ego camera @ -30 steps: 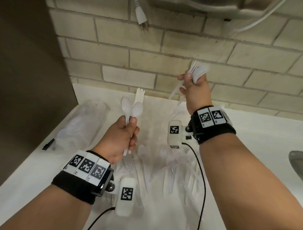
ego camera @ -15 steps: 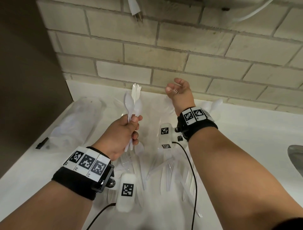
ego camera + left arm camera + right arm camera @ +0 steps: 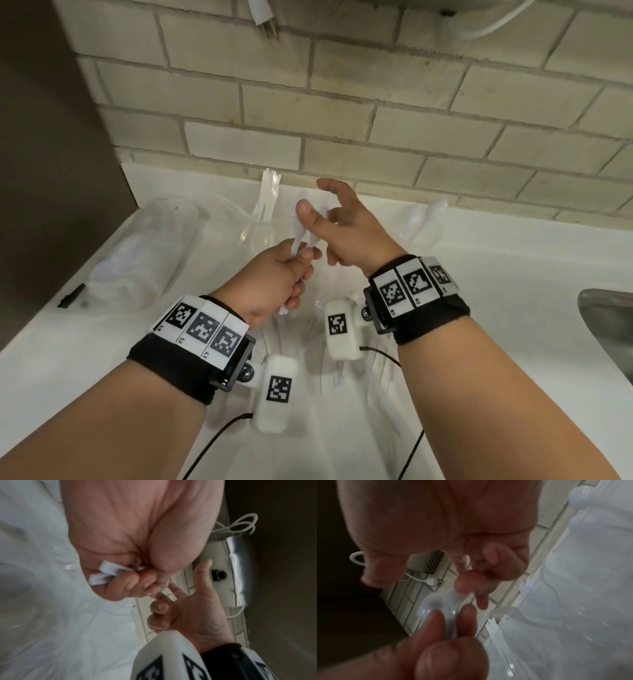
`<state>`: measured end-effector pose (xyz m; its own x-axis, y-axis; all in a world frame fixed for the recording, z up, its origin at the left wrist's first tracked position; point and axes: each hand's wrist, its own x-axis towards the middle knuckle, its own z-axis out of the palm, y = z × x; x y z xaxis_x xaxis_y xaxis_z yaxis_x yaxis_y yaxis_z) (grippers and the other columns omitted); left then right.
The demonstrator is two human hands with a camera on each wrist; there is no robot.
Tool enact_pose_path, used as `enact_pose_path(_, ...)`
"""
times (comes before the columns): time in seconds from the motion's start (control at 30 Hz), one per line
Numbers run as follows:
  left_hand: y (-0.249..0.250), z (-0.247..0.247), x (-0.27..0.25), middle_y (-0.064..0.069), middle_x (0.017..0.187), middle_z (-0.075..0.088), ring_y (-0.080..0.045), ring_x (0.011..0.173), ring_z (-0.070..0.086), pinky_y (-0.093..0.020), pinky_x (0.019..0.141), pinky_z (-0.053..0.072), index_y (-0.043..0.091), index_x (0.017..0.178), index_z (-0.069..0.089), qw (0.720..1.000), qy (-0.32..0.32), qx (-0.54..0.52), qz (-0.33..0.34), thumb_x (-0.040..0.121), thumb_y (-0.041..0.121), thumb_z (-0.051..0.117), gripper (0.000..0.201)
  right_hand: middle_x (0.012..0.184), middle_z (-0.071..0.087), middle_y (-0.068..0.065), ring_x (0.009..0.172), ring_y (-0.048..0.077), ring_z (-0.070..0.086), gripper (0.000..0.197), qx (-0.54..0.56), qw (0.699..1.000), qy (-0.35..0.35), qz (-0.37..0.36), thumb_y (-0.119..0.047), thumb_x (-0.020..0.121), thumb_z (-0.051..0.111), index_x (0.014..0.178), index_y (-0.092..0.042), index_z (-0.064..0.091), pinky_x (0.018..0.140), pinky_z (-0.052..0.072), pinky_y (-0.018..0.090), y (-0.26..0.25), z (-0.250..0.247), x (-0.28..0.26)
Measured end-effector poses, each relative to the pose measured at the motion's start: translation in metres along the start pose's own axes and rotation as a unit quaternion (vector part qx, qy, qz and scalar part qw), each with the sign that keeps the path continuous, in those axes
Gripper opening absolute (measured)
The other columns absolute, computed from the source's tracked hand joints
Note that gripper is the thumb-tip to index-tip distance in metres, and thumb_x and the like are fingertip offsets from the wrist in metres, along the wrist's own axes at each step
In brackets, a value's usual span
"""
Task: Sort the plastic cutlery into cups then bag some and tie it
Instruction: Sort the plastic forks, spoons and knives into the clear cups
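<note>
My left hand (image 3: 301,260) grips a small bunch of white plastic spoons (image 3: 298,236) by the handles, bowls pointing away from me. The handle ends (image 3: 101,574) stick out of the fist in the left wrist view. My right hand (image 3: 318,202) is empty, its fingers spread and relaxed right at the spoon bowls (image 3: 436,605); I cannot tell whether it touches them. Behind the hands a clear cup (image 3: 260,236) holds upright forks (image 3: 269,185). A second clear cup (image 3: 419,236) at the back right holds spoons. Loose cutlery (image 3: 308,346) lies on the white counter under my wrists.
A clear plastic sleeve (image 3: 137,253) lies along the counter's left side, with a black marker (image 3: 70,296) beside it. A dark panel closes off the left. The brick wall runs behind the cups. A metal sink edge (image 3: 606,329) shows at the far right.
My right hand held forks by the wall, let them go, and has now come left, empty, to the spoons. My left hand has tilted the spoons forward and lower.
</note>
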<state>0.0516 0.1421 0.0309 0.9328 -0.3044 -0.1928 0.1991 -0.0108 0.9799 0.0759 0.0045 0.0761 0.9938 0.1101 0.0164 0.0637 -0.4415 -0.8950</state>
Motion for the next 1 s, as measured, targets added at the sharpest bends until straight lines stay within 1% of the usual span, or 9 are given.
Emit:
enact_pose_path(0.13,-0.003,0.016,0.0,-0.004,0.07,0.041,-0.009,0.048,0.036,-0.028,0.045,0.035,0.007,0.098,0.051,0.993,-0.073,0.091,-0.005,0.101,0.022,0.039,0.019,0.067,0.058,0.003,0.037,0.01,0.049,0.037,-0.007,1.0,0.017,-0.002,-0.031,0.087,0.065,0.117,-0.023,0.045,0.037,0.037,0.015,0.011,-0.002,-0.007)
enact_pose_path(0.23,-0.005,0.025,-0.001,-0.002,0.07,0.044,-0.009,0.051,0.041,-0.027,0.049,0.039,0.008,0.1,0.052,0.989,-0.096,0.111,0.0,0.101,0.017,0.04,0.015,0.076,0.053,-0.002,0.05,0.008,0.047,0.027,-0.057,0.998,0.015,-0.007,-0.025,0.09,0.06,0.109,-0.021,0.042,0.041,0.034,0.012,0.022,-0.013,-0.01)
enact_pose_path(0.33,-0.006,0.029,-0.001,-0.001,0.081,0.056,-0.011,0.069,0.06,-0.026,0.064,0.05,0.007,0.114,0.052,0.987,-0.089,0.128,0.027,0.099,0.023,0.044,0.023,0.08,0.051,0.003,0.055,0.017,0.049,0.026,-0.048,0.998,0.023,-0.015,-0.024,0.093,0.058,0.109,-0.019,0.039,0.043,0.038,0.023,0.021,-0.037,-0.013)
enact_pose_path(0.47,-0.011,0.023,0.004,-0.002,0.113,0.058,-0.01,0.104,0.063,-0.027,0.087,0.052,0.018,0.131,0.044,0.99,-0.032,0.133,0.038,0.098,0.027,0.045,0.034,0.082,0.052,0.005,0.058,0.016,0.048,0.025,-0.055,0.987,0.146,-0.047,-0.022,0.093,0.057,0.108,-0.021,0.037,0.049,0.04,0.028,0.009,-0.091,-0.008)
enact_pose_path(0.57,-0.013,0.013,0.004,0.001,0.112,0.059,-0.013,0.106,0.062,-0.028,0.086,0.051,0.019,0.128,0.048,0.986,0.027,0.16,0.04,0.098,0.025,0.045,0.031,0.091,0.052,0.002,0.066,0.007,0.051,0.029,-0.155,0.945,0.269,-0.103,-0.018,0.094,0.053,0.117,-0.012,0.037,0.055,0.037,0.005,0.007,-0.125,0.002)
enact_pose_path(0.67,-0.016,0.006,0.003,0.002,0.109,0.061,-0.011,0.103,0.062,-0.025,0.082,0.051,0.02,0.124,0.053,0.982,0.042,0.181,0.034,0.099,0.021,0.045,0.027,0.1,0.049,0.007,0.079,0.018,0.051,0.025,-0.156,0.914,0.344,-0.149,-0.011,0.092,0.051,0.112,-0.012,0.036,0.057,0.033,0.002,0.016,-0.135,0.018)
enact_pose_path(0.77,-0.016,0.004,0.002,0.003,0.109,0.062,-0.008,0.1,0.062,-0.025,0.081,0.051,0.021,0.121,0.055,0.978,0.044,0.202,0.023,0.098,0.02,0.046,0.024,0.107,0.05,0.008,0.092,0.02,0.052,0.029,-0.161,0.921,0.334,-0.119,-0.008,0.092,0.051,0.118,-0.006,0.038,0.071,0.037,0.015,0.038,-0.132,0.035)
enact_pose_path(0.93,-0.022,0.002,0.0,0.002,0.111,0.062,-0.016,0.101,0.062,-0.037,0.091,0.052,0.022,0.122,0.054,0.967,0.046,0.247,-0.03,0.095,0.024,0.05,0.027,0.118,0.054,0.017,0.092,0.028,0.057,0.035,-0.206,0.944,0.259,0.01,-0.013,0.094,0.052,0.125,-0.009,0.037,0.072,0.039,0.028,0.066,-0.121,0.048)
enact_pose_path(1.0,-0.026,0.007,-0.001,0.002,0.117,0.06,-0.016,0.105,0.058,-0.028,0.085,0.05,0.022,0.127,0.051,0.955,0.033,0.292,-0.045,0.094,0.027,0.052,0.034,0.121,0.052,0.017,0.095,0.029,0.057,0.04,-0.25,0.939,0.23,0.049,-0.018,0.095,0.053,0.13,-0.012,0.034,0.072,0.04,0.03,0.068,-0.119,0.048)
